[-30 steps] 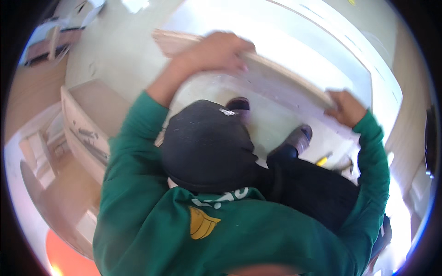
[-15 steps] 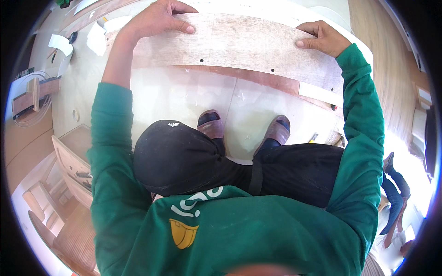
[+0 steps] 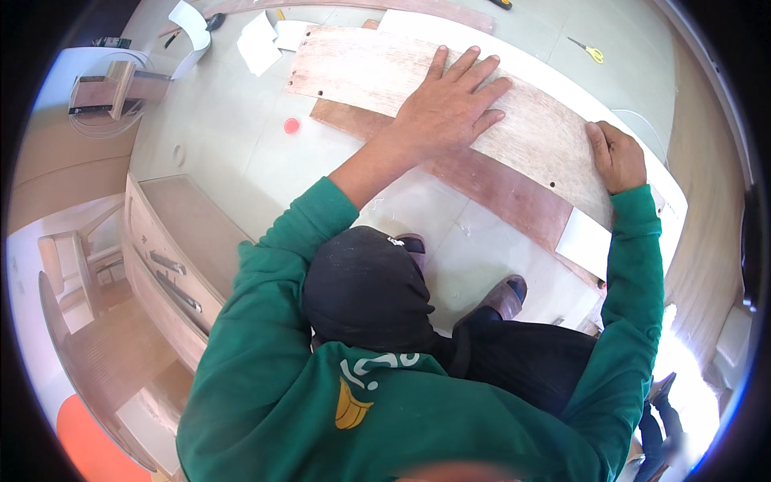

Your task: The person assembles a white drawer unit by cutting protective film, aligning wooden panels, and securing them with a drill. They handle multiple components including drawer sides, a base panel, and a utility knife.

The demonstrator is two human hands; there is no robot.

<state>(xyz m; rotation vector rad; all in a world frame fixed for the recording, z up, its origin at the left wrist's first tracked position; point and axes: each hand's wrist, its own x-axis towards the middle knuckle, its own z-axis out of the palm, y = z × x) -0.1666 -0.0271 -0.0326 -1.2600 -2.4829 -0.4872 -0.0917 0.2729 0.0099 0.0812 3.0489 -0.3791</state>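
Note:
A long pale wooden board [image 3: 353,68] with dark holes near its edges lies aslant in front of me. My left hand [image 3: 454,104] rests flat on its top, fingers spread. Over toward its right end, my right hand [image 3: 618,157] grips the far edge, thumb on the top face and the other fingers curled, partly hidden. Under the board, a large white sheet [image 3: 554,76] sticks out on the far side. A reddish-brown board [image 3: 498,189] shows along the near side, with a white strip [image 3: 585,239] at its right end.
Yellow-handled scissors [image 3: 594,54] lie on the floor beyond the sheet. A red disc [image 3: 291,125] and white paper pieces [image 3: 257,46] are to the left. At lower left stands a wooden drawer unit [image 3: 165,273]. Another person's legs [image 3: 662,422] show at lower right.
My left hand has gone from gripping the far edge to lying flat on the board. The view has swung, so the boards now slope down to the right; my right hand stays at the edge.

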